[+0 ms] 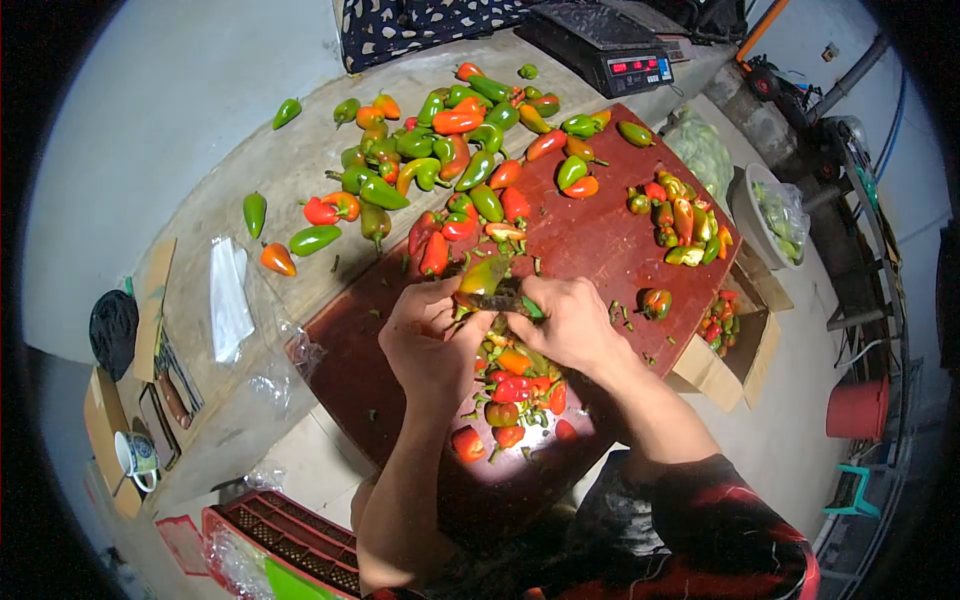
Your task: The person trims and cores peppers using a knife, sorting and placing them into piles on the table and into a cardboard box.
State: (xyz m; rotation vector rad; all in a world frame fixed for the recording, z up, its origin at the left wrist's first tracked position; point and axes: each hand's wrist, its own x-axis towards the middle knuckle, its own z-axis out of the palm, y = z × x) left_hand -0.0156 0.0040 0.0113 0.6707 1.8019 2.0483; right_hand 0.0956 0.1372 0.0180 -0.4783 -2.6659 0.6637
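My left hand (432, 325) is closed around a yellow-green pepper (484, 276) above the dark red board. In my right hand (572, 322) is a small knife (495, 302) with a dark blade; a bit of green shows by my fingers, and most of the handle is hidden. The blade lies against the lower side of the pepper. Beneath my hands, red, orange and green peppers (512, 388) lie among cut stems and scraps. Just beyond them, a loose heap of whole peppers (415, 145) spreads over the board's far edge and the concrete counter.
A smaller pile of peppers (683, 222) sits on the red board (600, 245) at right. Below that edge stands a cardboard box (760, 360) holding peppers. A digital scale (610, 60) is at the back. Red crates (290, 535) stand at lower left, a white tub (765, 250) far right.
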